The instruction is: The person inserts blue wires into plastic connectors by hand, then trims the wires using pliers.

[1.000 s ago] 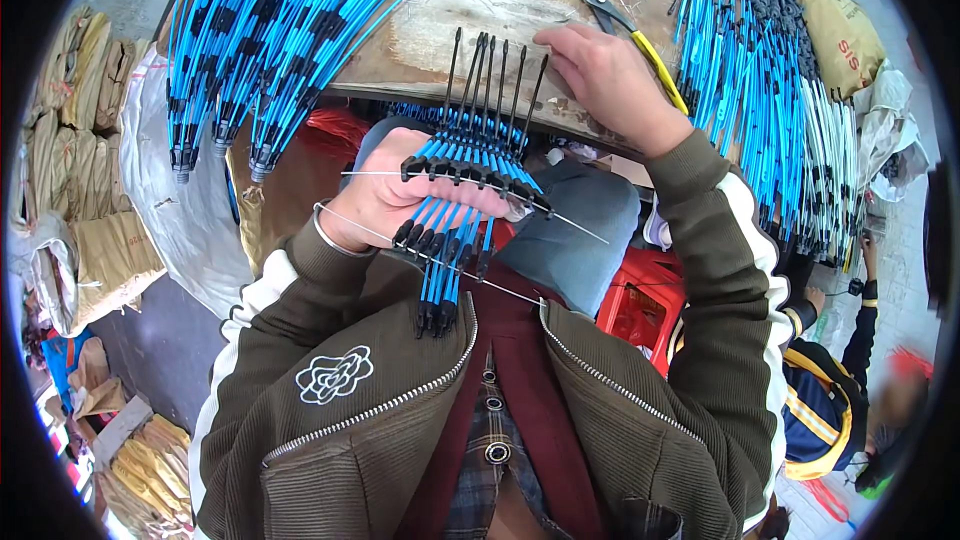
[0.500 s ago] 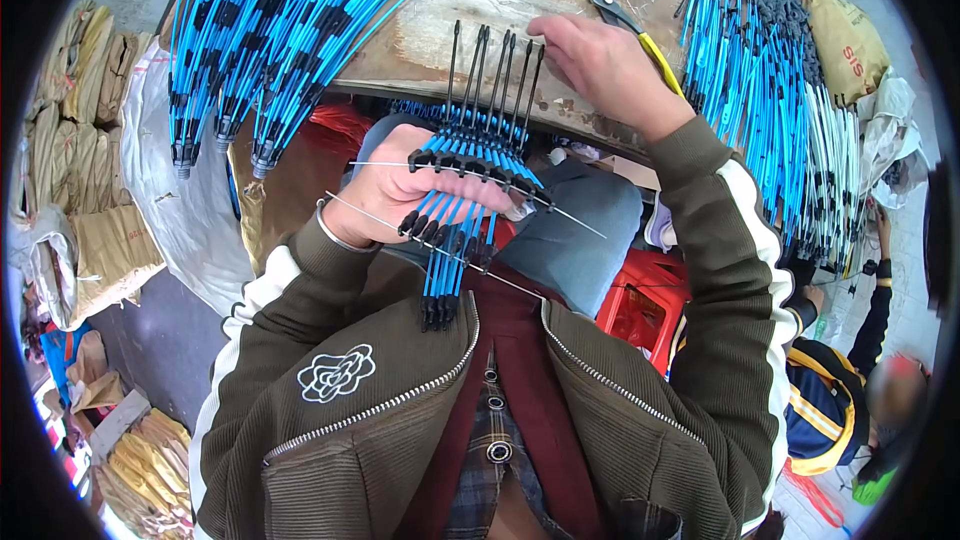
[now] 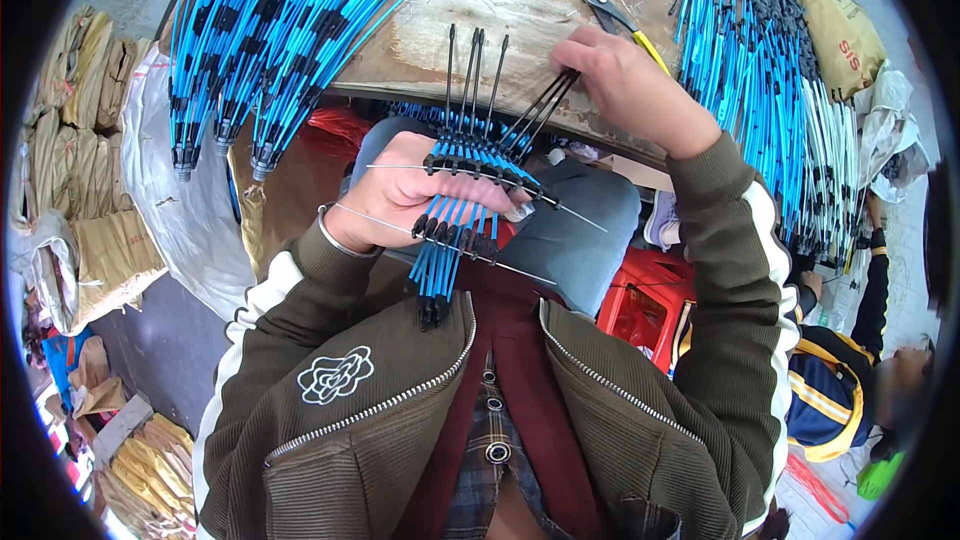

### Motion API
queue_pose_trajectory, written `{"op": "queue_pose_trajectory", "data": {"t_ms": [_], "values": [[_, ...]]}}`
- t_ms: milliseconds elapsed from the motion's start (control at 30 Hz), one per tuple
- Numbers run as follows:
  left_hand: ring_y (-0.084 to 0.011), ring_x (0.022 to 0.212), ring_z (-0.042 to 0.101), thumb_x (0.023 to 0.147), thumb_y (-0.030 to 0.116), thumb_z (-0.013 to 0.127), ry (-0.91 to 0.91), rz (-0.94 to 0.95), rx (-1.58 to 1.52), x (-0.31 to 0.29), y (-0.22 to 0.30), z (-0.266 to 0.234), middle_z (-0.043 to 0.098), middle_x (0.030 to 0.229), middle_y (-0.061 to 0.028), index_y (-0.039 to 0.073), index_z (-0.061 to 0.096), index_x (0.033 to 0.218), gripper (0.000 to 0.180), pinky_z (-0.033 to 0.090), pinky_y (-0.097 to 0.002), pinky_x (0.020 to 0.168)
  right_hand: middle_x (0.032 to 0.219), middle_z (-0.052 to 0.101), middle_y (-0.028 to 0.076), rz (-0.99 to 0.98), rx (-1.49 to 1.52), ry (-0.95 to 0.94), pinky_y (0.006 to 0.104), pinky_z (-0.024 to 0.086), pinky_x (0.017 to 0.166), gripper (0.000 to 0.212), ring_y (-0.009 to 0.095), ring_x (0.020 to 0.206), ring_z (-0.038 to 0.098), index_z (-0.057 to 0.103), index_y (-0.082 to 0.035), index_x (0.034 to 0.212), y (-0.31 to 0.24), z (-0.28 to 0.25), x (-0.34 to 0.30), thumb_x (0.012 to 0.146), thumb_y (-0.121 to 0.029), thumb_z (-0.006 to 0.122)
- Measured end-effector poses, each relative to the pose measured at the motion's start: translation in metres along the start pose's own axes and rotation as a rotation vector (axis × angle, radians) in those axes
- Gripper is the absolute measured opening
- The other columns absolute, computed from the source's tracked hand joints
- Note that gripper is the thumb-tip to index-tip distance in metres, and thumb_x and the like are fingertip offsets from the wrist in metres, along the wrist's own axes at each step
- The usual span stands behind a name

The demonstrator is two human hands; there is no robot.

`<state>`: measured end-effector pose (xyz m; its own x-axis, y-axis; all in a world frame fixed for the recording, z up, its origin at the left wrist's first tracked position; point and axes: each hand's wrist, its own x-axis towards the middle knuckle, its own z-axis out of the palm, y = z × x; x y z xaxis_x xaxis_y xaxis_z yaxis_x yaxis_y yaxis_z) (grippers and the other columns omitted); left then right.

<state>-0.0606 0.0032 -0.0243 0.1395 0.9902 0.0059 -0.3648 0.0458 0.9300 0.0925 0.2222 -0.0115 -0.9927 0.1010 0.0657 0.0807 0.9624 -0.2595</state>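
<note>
Worn wooden desk (image 3: pixel 500 30) carries heaps of blue rods (image 3: pixel 270 30) and yellow-handled pliers (image 3: pixel 630 25). Above the lap, the left hand (image 3: pixel 400 195) has its fingers clamped around a flat row of blue ribs (image 3: pixel 465 205), threaded on two thin wires (image 3: pixel 480 175). The right hand (image 3: pixel 630 85) pinches the black tips (image 3: pixel 545 105) at the row's right end. It seems one more rib is being added; the next move needs careful aligning with the wires.

Blue-black rods (image 3: pixel 455 210), olive jacket (image 3: pixel 640 410) white-striped, red stool (image 3: pixel 645 290)
</note>
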Motion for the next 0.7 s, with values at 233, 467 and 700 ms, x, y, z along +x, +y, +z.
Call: {"op": "queue_pose_trajectory", "data": {"t_ms": [233, 467, 700], "values": [[-0.0226, 0.084, 0.067, 0.076, 0.014, 0.069, -0.006, 0.087, 0.005, 0.0030, -0.0082, 0.0023, 0.068, 0.090, -0.0113, 0.004, 0.067, 0.093, 0.020, 0.051, -0.0296, 0.077, 0.087, 0.057, 0.016, -0.005, 0.085, 0.072, 0.0389, 0.046, 0.072, 0.020, 0.035, 0.082, 0.056, 0.057, -0.001, 0.090, 0.0001, 0.0017, -0.0068, 0.073, 0.005, 0.048], [-0.0222, 0.086, 0.067, 0.077, 0.015, 0.069, -0.003, 0.082, 0.017, 0.0050, -0.0044, 0.0023, 0.068, 0.091, -0.0112, 0.003, 0.067, 0.093, 0.019, 0.051, -0.0300, 0.079, 0.086, 0.057, 0.016, 0.004, 0.060, 0.063, 0.0388, 0.046, 0.073, 0.020, 0.035, 0.083, 0.056, 0.057, 0.000, 0.090, 0.0013, 0.0005, -0.0034, 0.072, 0.005, 0.049], [-0.0221, 0.087, 0.066, 0.078, 0.013, 0.068, -0.014, 0.035, 0.005, 0.0059, -0.0013, 0.0004, 0.068, 0.091, -0.0113, 0.004, 0.067, 0.092, 0.018, 0.051, -0.0305, 0.079, 0.087, 0.057, 0.016, -0.004, 0.049, 0.081, 0.0389, 0.046, 0.074, 0.020, 0.035, 0.083, 0.056, 0.057, 0.000, 0.090, 0.0014, 0.0025, -0.0003, 0.072, 0.005, 0.048]]}}
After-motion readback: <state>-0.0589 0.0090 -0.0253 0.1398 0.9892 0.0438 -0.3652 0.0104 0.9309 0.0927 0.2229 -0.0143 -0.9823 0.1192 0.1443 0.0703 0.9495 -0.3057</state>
